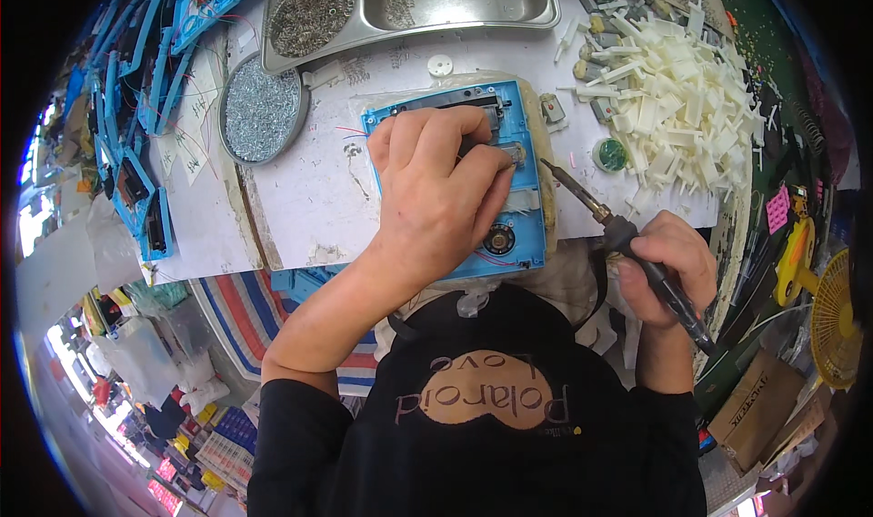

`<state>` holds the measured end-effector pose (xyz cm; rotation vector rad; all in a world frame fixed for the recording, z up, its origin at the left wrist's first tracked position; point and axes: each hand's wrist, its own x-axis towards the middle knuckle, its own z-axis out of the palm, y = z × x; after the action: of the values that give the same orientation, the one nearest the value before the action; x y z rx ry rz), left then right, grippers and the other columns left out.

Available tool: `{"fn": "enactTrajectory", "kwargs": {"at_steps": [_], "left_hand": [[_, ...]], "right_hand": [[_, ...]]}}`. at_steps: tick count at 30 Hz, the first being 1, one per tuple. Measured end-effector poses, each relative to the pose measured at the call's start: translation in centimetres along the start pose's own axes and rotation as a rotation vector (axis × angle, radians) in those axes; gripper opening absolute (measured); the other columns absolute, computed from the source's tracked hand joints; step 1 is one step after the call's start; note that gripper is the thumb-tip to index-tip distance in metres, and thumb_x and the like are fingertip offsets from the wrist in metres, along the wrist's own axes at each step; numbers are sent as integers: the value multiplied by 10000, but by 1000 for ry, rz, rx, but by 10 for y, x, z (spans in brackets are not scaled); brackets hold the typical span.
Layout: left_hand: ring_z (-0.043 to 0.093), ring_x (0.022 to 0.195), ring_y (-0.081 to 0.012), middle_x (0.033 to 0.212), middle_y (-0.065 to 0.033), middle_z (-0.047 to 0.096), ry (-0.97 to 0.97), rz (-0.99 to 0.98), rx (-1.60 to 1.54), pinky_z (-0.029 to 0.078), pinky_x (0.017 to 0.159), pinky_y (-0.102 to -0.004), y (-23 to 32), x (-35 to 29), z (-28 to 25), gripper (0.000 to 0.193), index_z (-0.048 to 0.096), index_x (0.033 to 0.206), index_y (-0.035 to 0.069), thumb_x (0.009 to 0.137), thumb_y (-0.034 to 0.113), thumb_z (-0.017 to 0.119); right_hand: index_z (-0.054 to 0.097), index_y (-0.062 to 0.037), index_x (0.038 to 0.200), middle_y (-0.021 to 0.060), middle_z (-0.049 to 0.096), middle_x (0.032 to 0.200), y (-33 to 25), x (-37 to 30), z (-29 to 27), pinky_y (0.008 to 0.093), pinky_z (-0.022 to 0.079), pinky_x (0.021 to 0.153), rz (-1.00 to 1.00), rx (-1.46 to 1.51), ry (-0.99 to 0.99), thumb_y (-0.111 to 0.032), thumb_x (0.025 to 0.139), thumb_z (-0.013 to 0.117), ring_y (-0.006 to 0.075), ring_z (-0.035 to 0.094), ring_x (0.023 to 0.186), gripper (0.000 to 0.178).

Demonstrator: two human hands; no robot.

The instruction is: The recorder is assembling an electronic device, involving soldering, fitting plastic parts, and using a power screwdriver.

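- The blue plastic housing (pixel 516 117) lies in the middle of the frame, on a pale pad (pixel 548 212) at the near side of the white worktable (pixel 314 199).
- The left hand (pixel 435 176) reaches over the housing from the lower left, back of the hand up, covering much of its interior. Its fingers are curled, with thumb and forefinger close together toward the housing's right side; whether they pinch anything cannot be told, as the fingertips are partly hidden.
- The right hand (pixel 668 267), right of centre, is closed around the black handle of a soldering iron (pixel 621 233). The iron slants toward the upper left, its tip just beside the housing's right edge.
- Inside the housing, a round dark part (pixel 500 239) sits at the lower right, with a whitish piece (pixel 523 200) above it. Thin red and blue wires (pixel 350 131) stick out on the left.
- Beyond the housing are a white disc (pixel 440 66) and a metal tray (pixel 482 3) of small springs (pixel 309 12); a round dish (pixel 223 117) of tiny silvery pieces (pixel 262 108) stands to the left.
- White plastic parts (pixel 677 108) are heaped at the upper right, near a green-topped round container (pixel 610 155).
- More blue frames (pixel 107 108) crowd the upper left.
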<state>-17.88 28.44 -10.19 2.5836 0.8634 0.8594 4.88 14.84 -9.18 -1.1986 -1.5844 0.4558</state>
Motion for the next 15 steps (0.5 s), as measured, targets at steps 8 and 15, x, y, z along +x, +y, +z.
{"fn": "enactTrajectory", "kwargs": {"at_steps": [8,15], "left_hand": [[552,924,-240,1004,-40,602,-3,9,4,357,859,-393,1,1,-2,231,727,895,117,687,75,819],[571,858,-214,989,-28,627,11,37,-11,376,826,-369,0,1,-6,273,743,924,113,673,34,817]], "right_hand": [[654,-16,1036,57,572,637,0,-1,-3,292,391,489,3,-7,11,-36,791,794,191,535,524,284],[651,-11,1032,66,577,639,0,0,-4,295,395,488,7,-12,3,-31,787,794,200,539,520,285]]}}
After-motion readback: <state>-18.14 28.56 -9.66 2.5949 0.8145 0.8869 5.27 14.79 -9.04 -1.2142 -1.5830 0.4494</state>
